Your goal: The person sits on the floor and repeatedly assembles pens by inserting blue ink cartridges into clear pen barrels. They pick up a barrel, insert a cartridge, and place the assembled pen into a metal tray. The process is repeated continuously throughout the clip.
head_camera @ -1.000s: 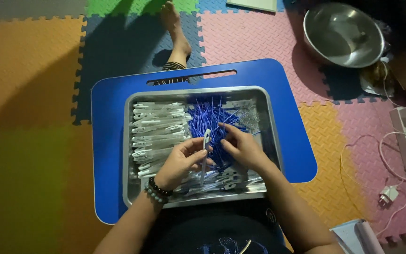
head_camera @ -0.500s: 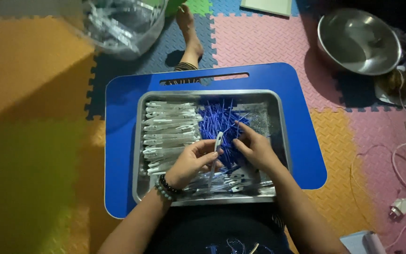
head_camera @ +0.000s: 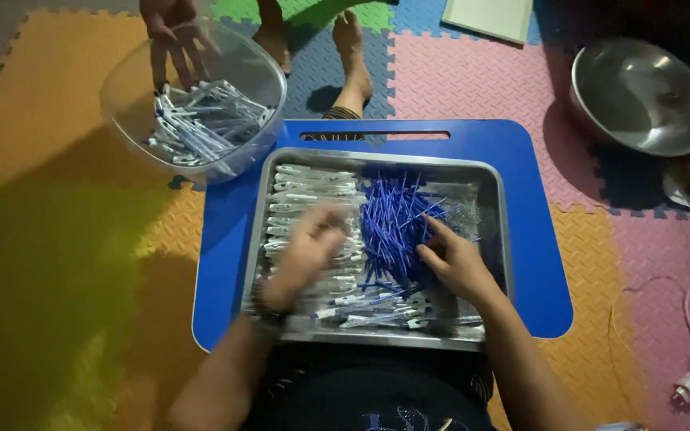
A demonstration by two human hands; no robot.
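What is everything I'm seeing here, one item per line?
Metal rectangular tray: one, silver, on the blue board.
Blue plastic lap board: one, under the tray, on the mat.
Thin blue refill sticks: a heap, too many to count, middle of the tray.
Clear pen barrels: many, whitish, stacked in the tray's left side.
Assembled pens: several, along the tray's near edge.
Clear plastic bowl: one, holding pens, upper left, held by another person's hand.
Steel round bowl: one, silver, upper right.
Foam puzzle mat: orange, pink, blue, green tiles.
Bare foot: one, above the board.
Left hand: blurred, over the barrels.
Right hand: fingers at the sticks.
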